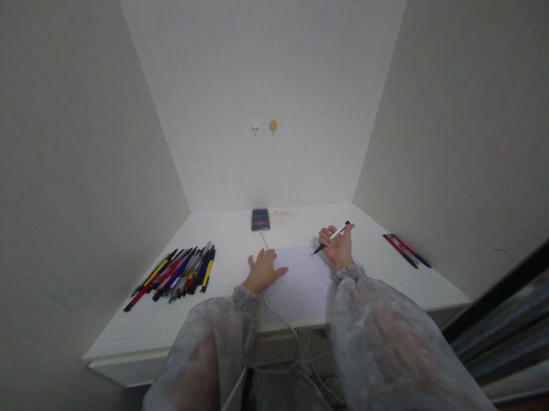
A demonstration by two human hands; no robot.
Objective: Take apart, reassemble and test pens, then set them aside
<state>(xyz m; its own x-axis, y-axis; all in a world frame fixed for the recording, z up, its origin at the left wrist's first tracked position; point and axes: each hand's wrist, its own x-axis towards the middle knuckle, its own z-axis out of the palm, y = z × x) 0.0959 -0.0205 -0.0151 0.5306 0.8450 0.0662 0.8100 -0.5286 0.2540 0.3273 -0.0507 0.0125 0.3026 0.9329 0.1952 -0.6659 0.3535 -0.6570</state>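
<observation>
A sheet of white paper (302, 287) lies at the middle of the desk, with small faint marks along its top edge. My left hand (262, 271) rests flat on its left side, fingers spread and holding nothing. In my right hand (338, 245), palm turned up, is a white and black pen (339, 231). The pen's dark end points down and left, close to the paper's upper right; whether it touches is too small to tell. The fingers curl around the pen while the thumb stretches outward.
On the left of the white desk (230, 233) lies a pile of many-coloured pens (180, 273). Several red and black pens (406, 250) lie at the right. A phone (260, 219) with a white cable (281, 316) sits at the back. Two hooks (273, 126) are on the wall.
</observation>
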